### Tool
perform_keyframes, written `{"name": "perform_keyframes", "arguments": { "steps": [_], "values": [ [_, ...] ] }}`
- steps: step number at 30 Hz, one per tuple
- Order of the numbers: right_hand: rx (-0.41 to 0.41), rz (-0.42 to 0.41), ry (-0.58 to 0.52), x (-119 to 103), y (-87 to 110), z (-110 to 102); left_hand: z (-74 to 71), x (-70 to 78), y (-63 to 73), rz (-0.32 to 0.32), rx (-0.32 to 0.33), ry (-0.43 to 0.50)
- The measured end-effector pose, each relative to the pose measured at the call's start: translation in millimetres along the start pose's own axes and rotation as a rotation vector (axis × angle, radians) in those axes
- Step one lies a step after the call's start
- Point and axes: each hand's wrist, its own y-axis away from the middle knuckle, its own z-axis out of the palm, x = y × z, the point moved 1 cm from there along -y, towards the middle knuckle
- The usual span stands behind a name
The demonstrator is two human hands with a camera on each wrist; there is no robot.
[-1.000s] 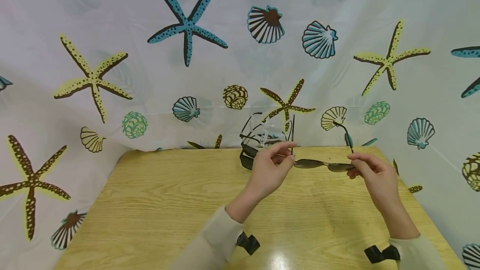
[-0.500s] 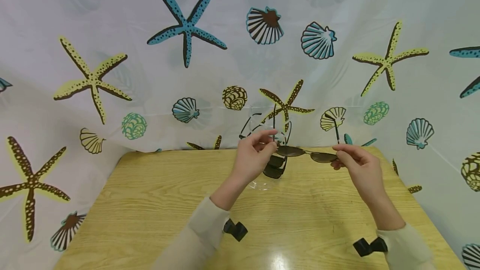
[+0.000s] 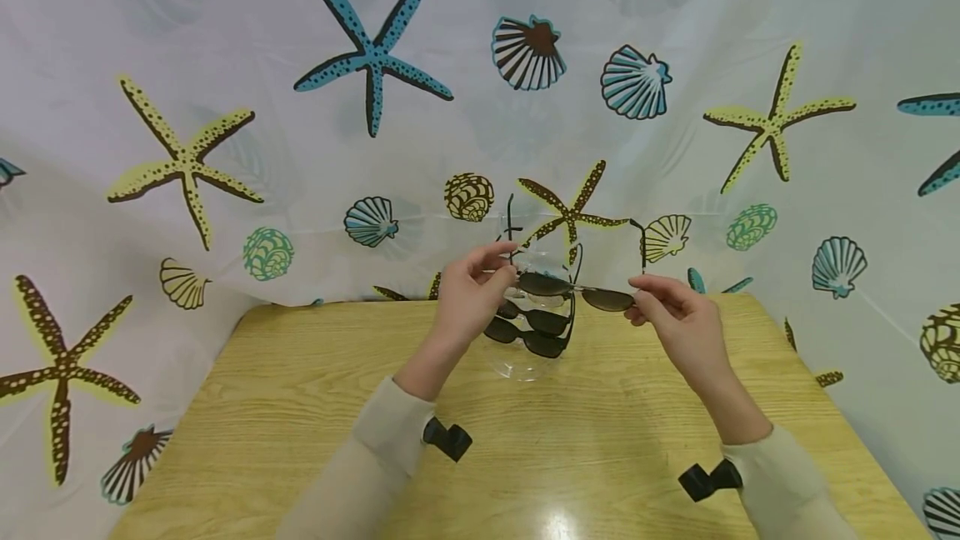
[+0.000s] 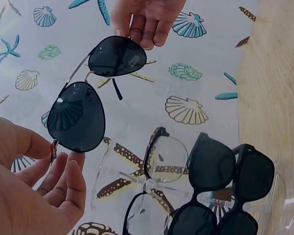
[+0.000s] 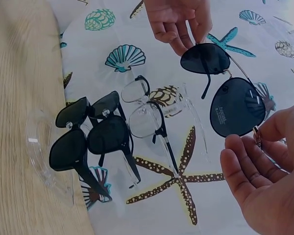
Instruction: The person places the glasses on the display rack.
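Note:
A pair of dark aviator sunglasses [image 3: 607, 299] with thin metal rims hangs between both hands, its temples unfolded toward the back. My left hand [image 3: 468, 294] pinches it near the left hinge, and my right hand [image 3: 678, 319] pinches the right hinge. Just behind and below stands a clear plastic eyewear stand [image 5: 39, 161]. Two black-framed sunglasses [image 3: 543, 343] sit on its lower levels. Above them on the stand is a pair of half-rim eyeglasses [image 4: 154, 183] with clear lenses. In the head view the aviators overlap the stand's upper part.
The stand rests near the back edge of a wooden table [image 3: 337, 390]. Behind the table hangs a white curtain [image 3: 420, 148] printed with starfish and shells. Black wrist cameras [image 3: 447, 438] are strapped at both sleeves.
Both hands have carried the aviator sunglasses leftward and slightly up, from right of the stand to in front of its upper part. The black sunglasses on the stand have come into fuller view.

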Motion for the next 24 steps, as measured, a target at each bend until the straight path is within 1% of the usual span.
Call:
{"name": "perform_keyframes", "arguments": {
  "steps": [6, 12, 21, 24],
  "values": [
    [-0.013, 0.027, -0.018, -3, -6.1, 13, -11.0, -5.5, -8.4, -0.016, 0.021, 0.001],
    [-0.019, 0.044, -0.027, -3, -13.0, 24, -18.9, -9.7, -17.0, -0.042, 0.049, -0.004],
    [-0.020, 0.068, -0.027, 0, -23.5, 37, -25.1, -16.1, -28.5, -0.077, 0.091, -0.028],
    [-0.025, 0.074, -0.029, 1, -27.7, 40, -27.3, -18.8, -31.6, -0.089, 0.094, -0.037]
  ]
}}
